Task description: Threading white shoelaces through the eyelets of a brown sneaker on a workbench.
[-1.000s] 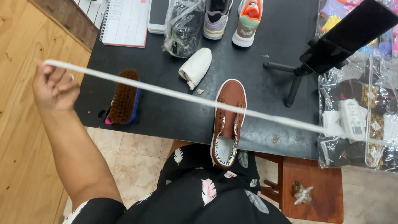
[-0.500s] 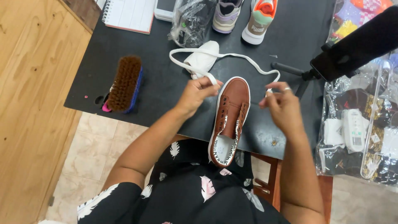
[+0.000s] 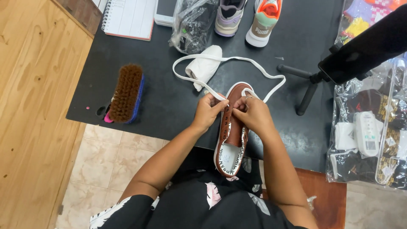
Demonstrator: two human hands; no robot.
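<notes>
brown shoe (image 3: pixel 232 135) lies heel near, toe far, hanging over the black table (image 3: pixel 169 106) edge. both hands meet at its far eyelets: left hand (image 3: pixel 207 111) and right hand (image 3: pixel 251 113) each pinch an end of the white lace (image 3: pixel 237 59), which loops away beyond the toe.

A black table (image 3: pixel 169 110) carries everything. On it lie a brown brush (image 3: pixel 126 92) with a blue back at the left, a notebook (image 3: pixel 129 18) and a phone (image 3: pixel 164 12) at the far edge, a crumpled clear bag (image 3: pixel 191 24), two sneakers (image 3: pixel 248 19), a white cloth (image 3: pixel 204 66), a brown shoe (image 3: pixel 232 131) overhanging the near edge, a white lace (image 3: pixel 237 60) looping across, a small black tripod (image 3: pixel 309 87), and packed clear bags (image 3: pixel 369 127) at the right.
</notes>
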